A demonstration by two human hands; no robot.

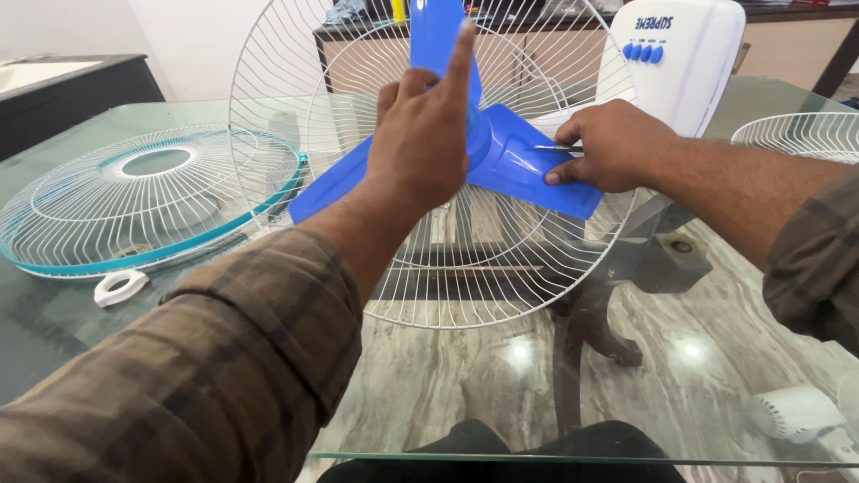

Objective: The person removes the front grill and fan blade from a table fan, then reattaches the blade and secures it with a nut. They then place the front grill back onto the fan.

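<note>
- Centrally, a blue fan blade [514,165] sits in front of an upright white wire guard [501,268], on a glass table [429,376].
- Left hand [420,143] is raised against the hub, index finger pointing up along the top blade, other fingers curled; whether it grips the hub cannot be told, since the back of the hand hides it.
- Right hand [613,148] is closed on a thin metal tool [557,148], its tip aimed left toward the hub; the thumb rests on the right blade.
- A second guard [148,201], white with a teal rim, lies flat at the far left.
- A small white ring [121,286] lies just near of that guard.
- The fan's white body [684,63] with blue buttons stands at the far right, behind the upright guard.
- Part of another white guard [801,134] shows at the right edge.
- A white ribbed part [796,413] lies at the near right.
</note>
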